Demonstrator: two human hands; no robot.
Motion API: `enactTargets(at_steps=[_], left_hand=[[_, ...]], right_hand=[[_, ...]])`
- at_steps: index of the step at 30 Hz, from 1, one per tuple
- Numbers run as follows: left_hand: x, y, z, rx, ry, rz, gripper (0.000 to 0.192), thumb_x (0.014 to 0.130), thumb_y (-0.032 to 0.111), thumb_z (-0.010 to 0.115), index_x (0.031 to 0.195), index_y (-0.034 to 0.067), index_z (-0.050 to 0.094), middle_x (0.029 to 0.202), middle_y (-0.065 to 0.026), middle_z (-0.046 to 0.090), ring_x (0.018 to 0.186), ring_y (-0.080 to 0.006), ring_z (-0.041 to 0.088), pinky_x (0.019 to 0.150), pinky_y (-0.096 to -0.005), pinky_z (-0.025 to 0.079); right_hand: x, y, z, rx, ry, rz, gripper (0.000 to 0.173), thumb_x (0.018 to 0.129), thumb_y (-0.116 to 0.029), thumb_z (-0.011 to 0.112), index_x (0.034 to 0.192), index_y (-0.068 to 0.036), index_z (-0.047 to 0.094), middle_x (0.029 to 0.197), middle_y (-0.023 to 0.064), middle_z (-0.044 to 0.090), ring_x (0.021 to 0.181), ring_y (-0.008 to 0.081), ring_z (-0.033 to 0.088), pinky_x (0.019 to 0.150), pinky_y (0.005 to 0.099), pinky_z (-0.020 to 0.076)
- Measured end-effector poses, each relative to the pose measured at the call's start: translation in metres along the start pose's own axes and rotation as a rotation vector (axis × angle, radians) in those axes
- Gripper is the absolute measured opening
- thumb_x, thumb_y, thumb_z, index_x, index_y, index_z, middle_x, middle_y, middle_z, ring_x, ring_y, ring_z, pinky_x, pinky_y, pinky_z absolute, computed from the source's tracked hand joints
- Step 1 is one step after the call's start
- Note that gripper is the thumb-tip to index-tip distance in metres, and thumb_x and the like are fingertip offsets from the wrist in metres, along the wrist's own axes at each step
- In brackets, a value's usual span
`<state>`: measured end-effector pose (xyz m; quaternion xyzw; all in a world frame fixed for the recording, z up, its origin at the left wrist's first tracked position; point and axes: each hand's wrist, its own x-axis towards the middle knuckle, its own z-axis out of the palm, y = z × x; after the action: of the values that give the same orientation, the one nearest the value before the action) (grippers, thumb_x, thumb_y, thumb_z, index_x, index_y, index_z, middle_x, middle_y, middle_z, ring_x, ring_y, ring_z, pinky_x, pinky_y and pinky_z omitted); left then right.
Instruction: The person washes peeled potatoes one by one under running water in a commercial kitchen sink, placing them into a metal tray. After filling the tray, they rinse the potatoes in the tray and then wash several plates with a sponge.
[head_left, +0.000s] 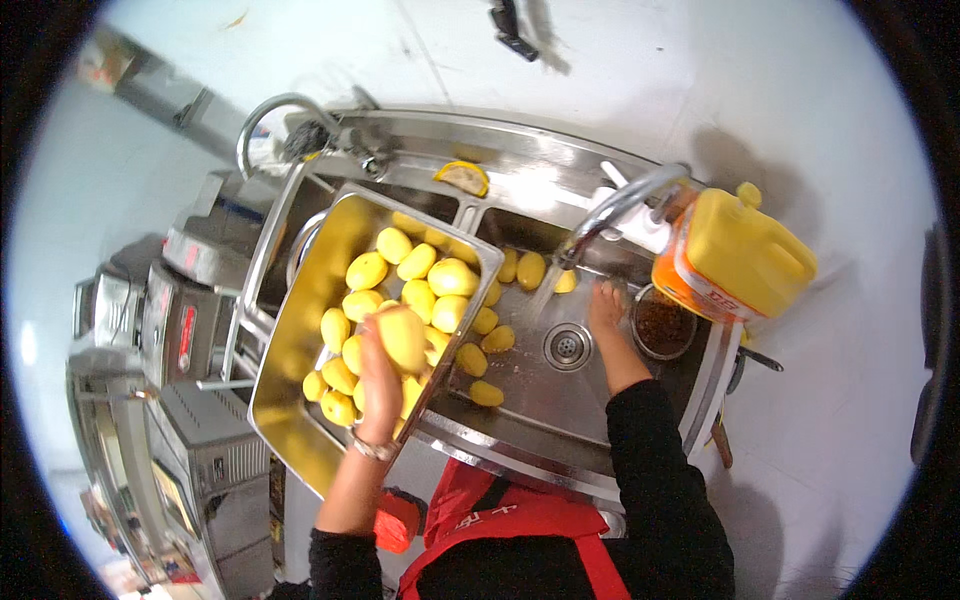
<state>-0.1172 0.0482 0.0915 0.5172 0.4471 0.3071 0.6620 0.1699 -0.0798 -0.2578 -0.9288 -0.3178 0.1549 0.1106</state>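
Note:
My left hand (381, 382) grips a peeled potato (400, 339), slightly blurred, above a deep steel pan (289, 442). Many peeled yellow potatoes (452, 277) lie in the pan, which rests tilted across the left part of the steel double sink. My right hand (606, 306) is low in the right basin (540, 390), up and to the right of the drain (568, 346); whether its fingers hold anything cannot be told. Water runs from the curved faucet (600, 225) just left of that hand. More potatoes (497, 339) lie along the basin's left side.
A round metal bowl (664, 322) with brown contents stands at the basin's right. Behind it, a yellow plastic jug (727, 255) sits near the edge. A yellow-rimmed sponge-like piece (463, 178) lies on the back ledge. Another faucet (277, 105) arches at the left, near steel kitchen equipment (180, 322).

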Motion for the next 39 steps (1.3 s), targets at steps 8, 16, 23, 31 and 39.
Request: enactTargets(at_steps=[8,16,23,31,39], left_hand=[[0.065,-0.043,-0.118,1.362,0.221,0.299,0.039,0.086,0.023,0.056,0.123,0.013,0.047,0.124,-0.0161,0.045,0.108,-0.0297,0.046,0.091,-0.0415,0.037],[0.035,-0.059,-0.120,1.351,0.056,0.544,0.034,0.086,0.008,0.052,0.119,0.005,0.051,0.130,-0.0166,0.044,0.122,-0.0333,0.038,0.101,-0.0463,0.028],[0.015,-0.001,0.000,0.447,-0.266,0.495,0.026,0.085,-0.003,0.047,0.111,0.001,0.054,0.104,-0.0102,0.058,0.103,-0.0206,0.053,0.090,-0.0301,0.041],[0.038,-0.105,0.156,-0.021,-0.243,-0.046,0.048,0.092,0.030,0.049,0.130,0.004,0.033,0.119,-0.0119,0.046,0.100,-0.0205,0.052,0.080,-0.0287,0.046],[0.061,-0.101,0.145,-0.151,-0.353,-0.469,0.054,0.092,0.055,0.026,0.096,0.009,0.053,0.077,-0.0045,0.058,0.058,-0.0140,0.056,0.043,-0.0254,0.042]], right_hand=[[-0.080,-0.042,0.023,0.474,-0.056,0.164,0.059,0.064,-0.024,0.075,0.114,-0.009,0.048,0.108,0.0160,0.052,0.101,0.0342,0.049,0.084,0.0437,0.0420],[-0.040,-0.118,-0.101,2.362,-0.836,0.351,0.022,0.087,-0.034,0.055,0.105,-0.021,0.055,0.105,0.0057,0.058,0.099,0.0278,0.055,0.081,0.0438,0.0472],[-0.026,-0.136,-0.146,2.429,-0.819,0.306,0.039,0.092,-0.038,0.042,0.106,-0.004,0.053,0.091,0.0165,0.061,0.085,0.0306,0.060,0.072,0.0404,0.0518],[-0.047,-0.135,-0.152,1.747,-0.013,0.042,0.030,0.094,-0.033,0.038,0.095,-0.005,0.049,0.093,0.0137,0.058,0.081,0.0240,0.058,0.074,0.0339,0.0470],[-0.098,-0.126,-0.200,1.078,0.134,-0.404,0.034,0.084,-0.017,0.059,0.114,-0.007,0.048,0.113,0.0140,0.049,0.103,0.0309,0.049,0.089,0.0362,0.0393]])
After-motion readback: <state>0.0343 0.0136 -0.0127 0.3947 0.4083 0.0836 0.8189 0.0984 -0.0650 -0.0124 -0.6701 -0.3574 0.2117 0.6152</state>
